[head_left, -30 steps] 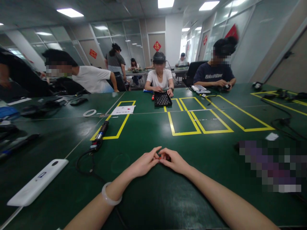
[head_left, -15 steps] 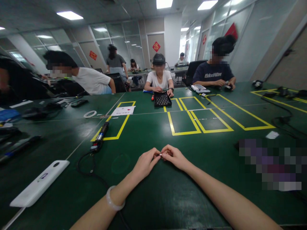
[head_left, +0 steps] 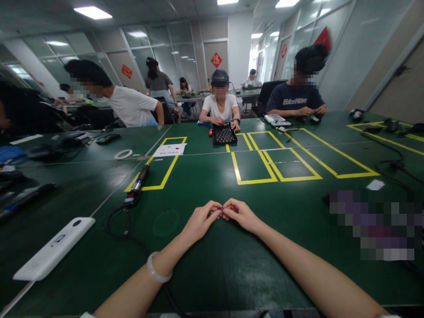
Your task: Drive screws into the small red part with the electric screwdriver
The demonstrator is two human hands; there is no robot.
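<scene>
My left hand [head_left: 201, 219] and my right hand [head_left: 239, 215] meet fingertip to fingertip above the green table [head_left: 212, 269]. Between their pinched thumbs and forefingers sits a tiny piece [head_left: 220, 209] with a reddish spot, mostly hidden by the fingers and too small to name. Both hands are closed, with the forearms reaching in from the lower corners. A pale bangle [head_left: 159, 268] circles the left wrist.
Left of my hands lie a cylindrical cabled tool [head_left: 137, 183], a white power strip [head_left: 54, 249] and a tape ring [head_left: 123, 154]. Yellow tape outlines [head_left: 256, 181] mark the table. Across it, a person [head_left: 220, 106] handles a black tray [head_left: 224, 134]; other people sit nearby.
The view has shifted slightly. The fingers have turned the tiny piece a little, and a reddish spot now shows where a shiny one was. Both hands stay together.
</scene>
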